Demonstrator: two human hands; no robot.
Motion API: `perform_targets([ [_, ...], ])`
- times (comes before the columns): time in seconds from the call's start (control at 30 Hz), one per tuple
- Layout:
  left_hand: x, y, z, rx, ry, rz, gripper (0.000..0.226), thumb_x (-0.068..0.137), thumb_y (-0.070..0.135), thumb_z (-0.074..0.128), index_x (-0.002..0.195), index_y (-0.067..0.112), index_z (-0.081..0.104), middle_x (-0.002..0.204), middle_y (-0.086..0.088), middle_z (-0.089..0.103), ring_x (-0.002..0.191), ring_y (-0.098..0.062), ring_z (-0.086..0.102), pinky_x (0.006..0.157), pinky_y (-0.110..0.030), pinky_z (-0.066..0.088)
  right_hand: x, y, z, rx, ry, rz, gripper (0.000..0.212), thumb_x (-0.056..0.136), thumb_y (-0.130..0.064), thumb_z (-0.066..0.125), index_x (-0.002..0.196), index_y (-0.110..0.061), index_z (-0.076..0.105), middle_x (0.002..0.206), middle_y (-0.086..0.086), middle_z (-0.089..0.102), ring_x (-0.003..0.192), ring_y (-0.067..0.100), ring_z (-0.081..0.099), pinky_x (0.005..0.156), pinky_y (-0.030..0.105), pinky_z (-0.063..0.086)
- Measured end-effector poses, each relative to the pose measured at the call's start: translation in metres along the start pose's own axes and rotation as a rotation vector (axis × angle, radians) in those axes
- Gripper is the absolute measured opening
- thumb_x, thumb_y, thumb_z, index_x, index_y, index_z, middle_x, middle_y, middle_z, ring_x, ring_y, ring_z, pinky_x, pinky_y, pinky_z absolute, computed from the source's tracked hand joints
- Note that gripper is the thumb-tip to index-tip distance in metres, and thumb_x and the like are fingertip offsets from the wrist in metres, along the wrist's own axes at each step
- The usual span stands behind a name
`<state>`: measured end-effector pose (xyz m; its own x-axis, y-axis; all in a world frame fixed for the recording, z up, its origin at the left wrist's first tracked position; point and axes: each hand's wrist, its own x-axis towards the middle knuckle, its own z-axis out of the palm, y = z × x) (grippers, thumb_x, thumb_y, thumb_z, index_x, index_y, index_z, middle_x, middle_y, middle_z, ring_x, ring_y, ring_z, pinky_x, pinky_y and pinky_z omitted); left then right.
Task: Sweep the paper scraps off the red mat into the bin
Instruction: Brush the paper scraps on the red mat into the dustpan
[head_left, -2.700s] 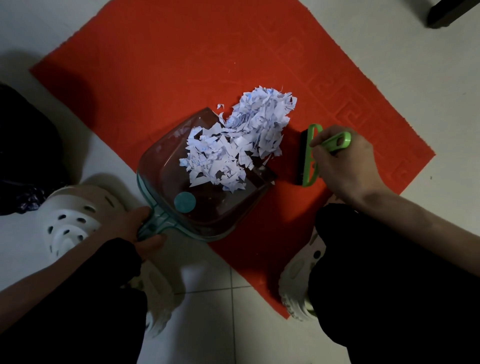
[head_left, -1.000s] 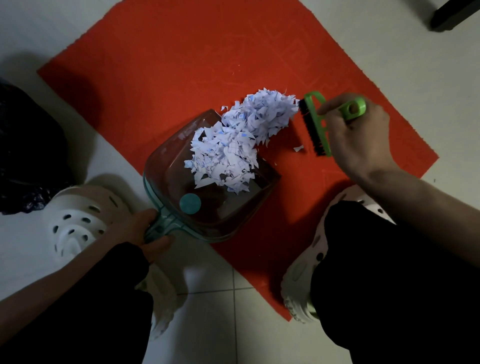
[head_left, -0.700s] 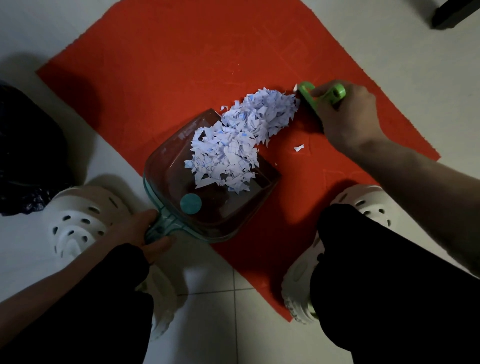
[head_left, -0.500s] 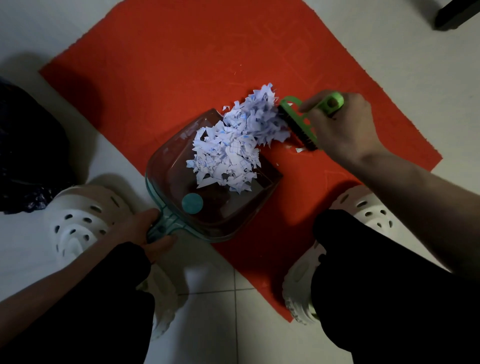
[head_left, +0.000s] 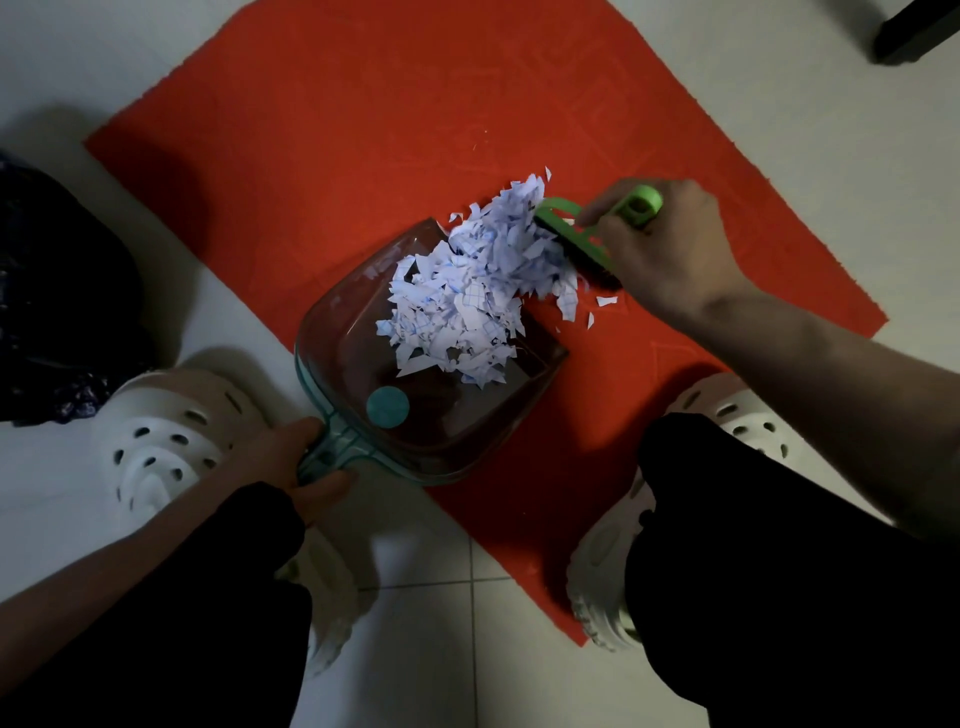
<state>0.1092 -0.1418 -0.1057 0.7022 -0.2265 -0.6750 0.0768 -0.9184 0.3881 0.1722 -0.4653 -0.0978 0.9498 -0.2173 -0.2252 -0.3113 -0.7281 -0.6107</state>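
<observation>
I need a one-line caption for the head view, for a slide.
Right hand holds a brush against paper scraps, half in the dustpan gripped by the left hand, on a red mat.

Tile floor (head_left: 779, 78): red mat (head_left: 363, 130) flat on it; black bag (head_left: 52, 291) far L; white clogs (head_left: 156, 441) nr mat.

No writing or numbers are legible: the torn white paper scraps (head_left: 457, 306) carry only blue grid lines, and the round teal sticker (head_left: 387, 407) inside the clear plastic dustpan (head_left: 447, 423) looks plain.
</observation>
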Motion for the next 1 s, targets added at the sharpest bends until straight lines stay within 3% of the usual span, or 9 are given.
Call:
perform_targets([
  [0.13, -0.002, 0.002, -0.001, -0.004, 0.003, -0.012, 0.022, 0.082, 0.021, 0.069, 0.078, 0.009, 0.052, 0.055, 0.002, 0.049, 0.047, -0.006, 0.045, 0.048, -0.020, 0.035, 0.003, 0.001, -0.012, 0.008, 0.117, 0.019, 0.026, 0.084, -0.011, 0.050, 0.091, -0.022, 0.073, 0.092, 0.002, 0.069, 0.075, 0.015, 0.058, 0.060, 0.022, 0.042],
  [0.23, -0.003, 0.003, -0.002, -0.026, 0.006, -0.036, 0.022, 0.082, 0.021, 0.070, 0.077, 0.007, 0.054, 0.054, -0.004, 0.052, 0.045, -0.012, 0.047, 0.052, -0.030, 0.043, 0.015, 0.003, -0.013, -0.037, 0.123, 0.008, 0.032, 0.087, -0.006, 0.049, 0.102, -0.020, 0.072, 0.108, 0.006, 0.068, 0.089, 0.019, 0.059, 0.072, 0.027, 0.044],
  [0.37, -0.003, 0.002, 0.001, -0.067, 0.001, -0.065, 0.021, 0.082, 0.020, 0.070, 0.082, 0.003, 0.057, 0.056, -0.009, 0.055, 0.045, -0.019, 0.049, 0.057, -0.039, 0.051, 0.028, -0.005, -0.001, -0.029, 0.030, -0.041, 0.042, 0.086, 0.005, 0.043, 0.108, -0.016, 0.073, 0.114, 0.006, 0.068, 0.071, 0.013, 0.054, 0.054, 0.007, 0.033],
  [0.43, -0.003, 0.001, 0.002, -0.069, -0.005, -0.077, 0.020, 0.082, 0.022, 0.070, 0.080, 0.007, 0.056, 0.055, -0.005, 0.055, 0.045, -0.019, 0.049, 0.056, -0.036, 0.051, 0.028, -0.010, 0.007, -0.020, -0.048, -0.050, 0.041, 0.088, 0.006, 0.044, 0.107, -0.015, 0.074, 0.108, 0.006, 0.070, 0.057, 0.012, 0.051, 0.047, 0.009, 0.034],
  [0.53, -0.002, 0.000, 0.002, -0.072, -0.011, -0.070, 0.024, 0.082, 0.022, 0.069, 0.070, 0.018, 0.049, 0.052, 0.001, 0.053, 0.041, -0.012, 0.049, 0.045, -0.025, 0.042, 0.020, -0.011, 0.012, 0.018, -0.141, -0.039, 0.039, 0.089, 0.005, 0.046, 0.100, -0.017, 0.076, 0.101, 0.003, 0.071, 0.051, 0.012, 0.049, 0.043, 0.014, 0.035],
  [0.7, -0.001, -0.003, 0.003, -0.056, -0.016, -0.051, 0.021, 0.083, 0.022, 0.069, 0.075, 0.016, 0.051, 0.051, 0.003, 0.051, 0.040, -0.007, 0.048, 0.039, -0.019, 0.038, 0.013, -0.012, 0.001, 0.119, -0.064, -0.025, 0.039, 0.086, 0.004, 0.045, 0.093, -0.019, 0.076, 0.088, 0.006, 0.067, 0.046, 0.006, 0.044, 0.041, 0.015, 0.034],
  [0.8, -0.001, -0.002, 0.004, -0.063, -0.003, -0.055, 0.020, 0.082, 0.022, 0.069, 0.074, 0.015, 0.052, 0.050, 0.002, 0.052, 0.038, -0.006, 0.047, 0.038, -0.018, 0.038, 0.020, -0.017, 0.003, 0.034, -0.042, -0.091, 0.042, 0.087, 0.006, 0.044, 0.103, -0.018, 0.075, 0.104, 0.005, 0.062, 0.070, 0.012, 0.056, 0.053, 0.016, 0.039],
  [0.9, -0.002, -0.001, 0.004, -0.073, 0.000, -0.063, 0.023, 0.082, 0.022, 0.069, 0.070, 0.017, 0.051, 0.048, 0.002, 0.051, 0.038, -0.008, 0.047, 0.040, -0.022, 0.038, 0.026, -0.027, 0.014, -0.031, -0.145, -0.213, 0.042, 0.088, 0.008, 0.047, 0.108, -0.017, 0.073, 0.112, 0.012, 0.062, 0.099, 0.023, 0.059, 0.079, 0.024, 0.044],
  [1.0, -0.001, -0.002, 0.004, -0.062, -0.004, -0.064, 0.023, 0.082, 0.023, 0.069, 0.071, 0.018, 0.050, 0.049, 0.002, 0.051, 0.038, -0.008, 0.047, 0.041, -0.022, 0.039, 0.028, -0.034, 0.022, -0.107, -0.258, -0.308, 0.036, 0.090, 0.005, 0.052, 0.108, -0.017, 0.073, 0.114, 0.009, 0.063, 0.107, 0.025, 0.057, 0.096, 0.034, 0.042],
])
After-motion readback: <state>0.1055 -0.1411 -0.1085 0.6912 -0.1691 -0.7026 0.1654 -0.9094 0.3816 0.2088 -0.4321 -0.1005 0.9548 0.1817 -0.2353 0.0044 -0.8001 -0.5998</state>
